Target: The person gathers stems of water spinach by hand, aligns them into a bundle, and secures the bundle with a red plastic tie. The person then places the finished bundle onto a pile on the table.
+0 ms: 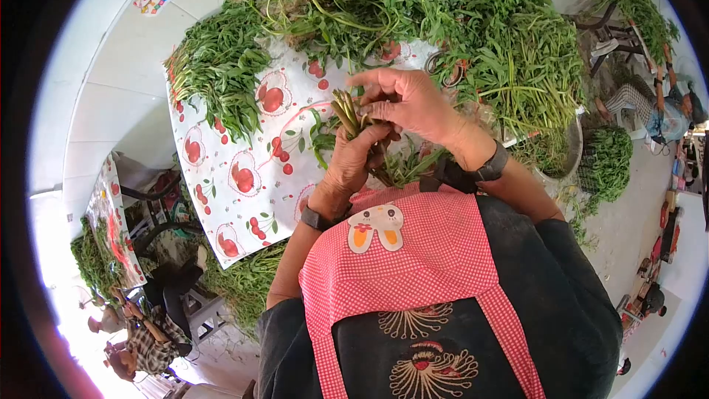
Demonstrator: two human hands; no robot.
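Observation:
My left hand (348,166) is wrapped around a small bundle of cut green stems (346,112), held upright over the near edge of the table. Its leaves (406,165) hang below, close to the apron. My right hand (417,107) is at the top of the bundle, thumb and fingers curled in against the stems, index finger stretched to the left. Whatever lies between those fingertips is hidden. A thin pink strand (310,107) curves over the cherry-print tablecloth (244,177) toward the bundle.
Large heaps of leafy greens (413,0) cover the far and right sides of the table. Another pile (218,59) lies at left. Dark loops like scissor handles (458,72) sit among the greens. Other people (151,336) work at lower left and far right (668,114).

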